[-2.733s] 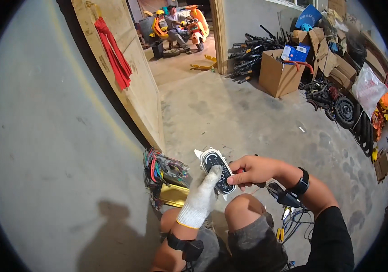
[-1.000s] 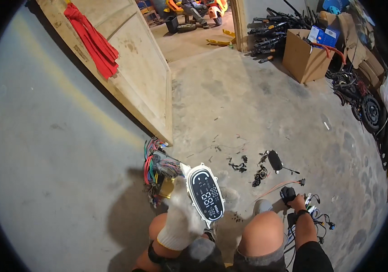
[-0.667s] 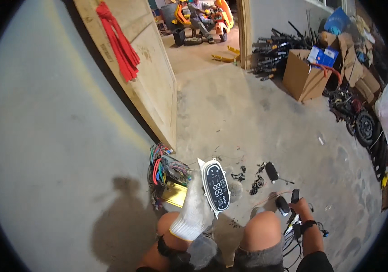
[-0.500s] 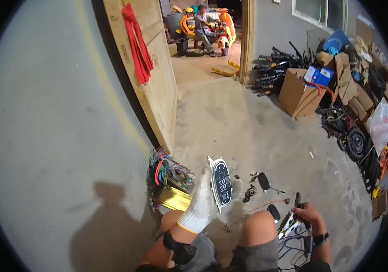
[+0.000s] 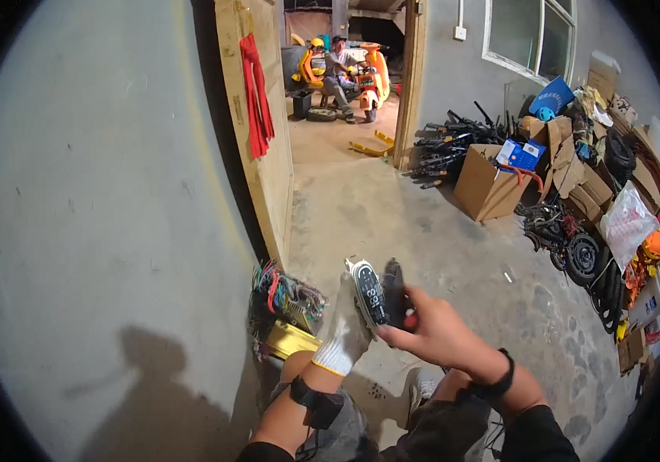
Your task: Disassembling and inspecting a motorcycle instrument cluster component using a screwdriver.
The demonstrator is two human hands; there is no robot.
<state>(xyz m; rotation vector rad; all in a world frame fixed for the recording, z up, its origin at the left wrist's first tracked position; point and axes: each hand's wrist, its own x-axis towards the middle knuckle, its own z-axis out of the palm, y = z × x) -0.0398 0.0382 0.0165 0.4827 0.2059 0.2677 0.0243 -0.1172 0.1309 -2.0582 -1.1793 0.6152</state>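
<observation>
A white work glove covers my left hand (image 5: 343, 339), which is closed on the edge of a digital instrument display (image 5: 368, 294) with a black oval face, lit digits and a pale rim. My bare right hand (image 5: 444, 333) grips a dark, elongated object (image 5: 394, 285). It stands upright right beside the display, and a bit of red shows near the fingers. I cannot make out its exact kind. My right thumb reaches to the display's lower edge; whether it touches is unclear.
At my left, a bundle of coloured wires (image 5: 287, 296) sits by a yellow metal piece (image 5: 293, 339), near an open wooden door (image 5: 264, 177). A cardboard box (image 5: 485, 185) and heaped parts line the right wall. Beyond the doorway a person (image 5: 341, 77) sits by an orange scooter (image 5: 374, 81).
My right hand has come up from the cables at lower right to the display, carrying the dark object. The display has shifted slightly left and tilted. The view has turned a little.
</observation>
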